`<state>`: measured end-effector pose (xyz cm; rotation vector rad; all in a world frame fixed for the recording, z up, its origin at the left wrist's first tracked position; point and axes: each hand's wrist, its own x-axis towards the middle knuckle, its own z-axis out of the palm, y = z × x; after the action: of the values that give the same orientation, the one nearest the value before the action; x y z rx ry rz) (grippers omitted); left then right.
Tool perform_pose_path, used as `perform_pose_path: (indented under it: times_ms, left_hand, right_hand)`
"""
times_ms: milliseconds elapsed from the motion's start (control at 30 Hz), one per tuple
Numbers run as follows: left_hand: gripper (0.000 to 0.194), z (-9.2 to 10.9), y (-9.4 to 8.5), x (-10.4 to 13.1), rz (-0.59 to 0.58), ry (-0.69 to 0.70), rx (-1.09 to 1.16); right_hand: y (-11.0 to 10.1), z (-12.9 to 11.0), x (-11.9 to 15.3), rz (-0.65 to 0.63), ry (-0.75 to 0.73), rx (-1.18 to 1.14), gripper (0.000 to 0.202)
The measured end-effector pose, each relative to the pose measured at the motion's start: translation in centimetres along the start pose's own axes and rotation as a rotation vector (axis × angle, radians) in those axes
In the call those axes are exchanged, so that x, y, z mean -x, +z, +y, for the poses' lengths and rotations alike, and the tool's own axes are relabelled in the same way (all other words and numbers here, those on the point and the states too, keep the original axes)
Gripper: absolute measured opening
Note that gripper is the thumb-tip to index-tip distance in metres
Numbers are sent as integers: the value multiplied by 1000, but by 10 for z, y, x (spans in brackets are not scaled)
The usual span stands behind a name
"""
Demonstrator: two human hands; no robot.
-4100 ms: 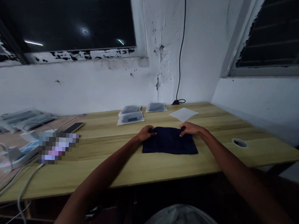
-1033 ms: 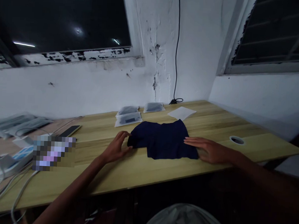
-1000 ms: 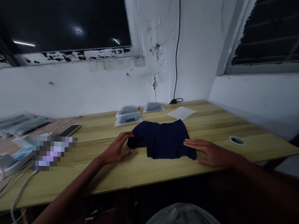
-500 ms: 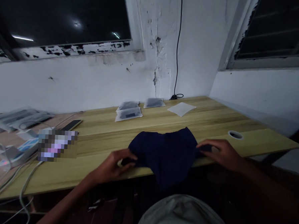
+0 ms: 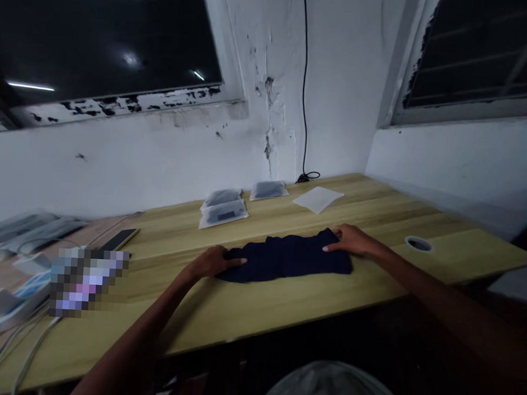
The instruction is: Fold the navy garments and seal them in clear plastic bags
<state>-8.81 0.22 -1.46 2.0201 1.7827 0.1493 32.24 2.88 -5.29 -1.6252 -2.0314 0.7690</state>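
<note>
A pair of navy blue briefs [image 5: 282, 259] lies on the wooden table in front of me, folded into a long, low strip. My left hand [image 5: 210, 262] grips its left end, thumb on top and the other fingers behind or under the cloth. At the far right corner, my right hand [image 5: 350, 240] pinches the fabric with its thumb over the front. The fingertips of both hands are partly hidden by the cloth.
Beyond the briefs lie several frosted packets [image 5: 224, 212] and a flat white bag [image 5: 319, 199]. To the left are a phone [image 5: 118, 241], a blurred-out lit screen [image 5: 89, 282], a power strip [image 5: 29, 294] with cables, and more packets [image 5: 32, 229]. A round cable hole [image 5: 419, 244] sits at right.
The briefs hung partly over the table's front edge, spread out; now they lie folded into a strip, wholly on the tabletop. Both hands have moved forward with the cloth, and the view has shifted slightly.
</note>
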Motion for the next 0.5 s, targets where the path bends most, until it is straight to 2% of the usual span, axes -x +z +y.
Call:
perform_pose_path:
  times_ms: [67, 167, 200, 267, 333, 400, 433, 500]
  left_hand:
    - [53, 1, 6, 6, -18, 3, 8]
    - [42, 2, 13, 3, -27, 24, 138]
    - [38, 3, 13, 1, -2, 24, 194]
    - [31, 11, 9, -5, 131, 8, 226]
    - [28, 27, 4, -10, 344, 3, 116]
    - [32, 52, 6, -12, 531, 60, -47]
    - [36, 67, 11, -12, 575, 121, -87]
    - [40, 95, 29, -11, 530, 263, -95]
  right_hand:
    - [-3, -3, 1, -68, 12, -12, 28]
    - [-6, -7, 0, -23, 54, 17, 20]
    - [-5, -9, 0, 8, 58, 9, 18]
    - [-2, -12, 3, 33, 57, -90, 18]
    - [4, -17, 9, -3, 101, -269, 22]
    - [12, -21, 16, -59, 175, -451, 27]
    - [16, -22, 19, -73, 204, -529, 29]
    - [18, -22, 22, -54, 235, -655, 29]
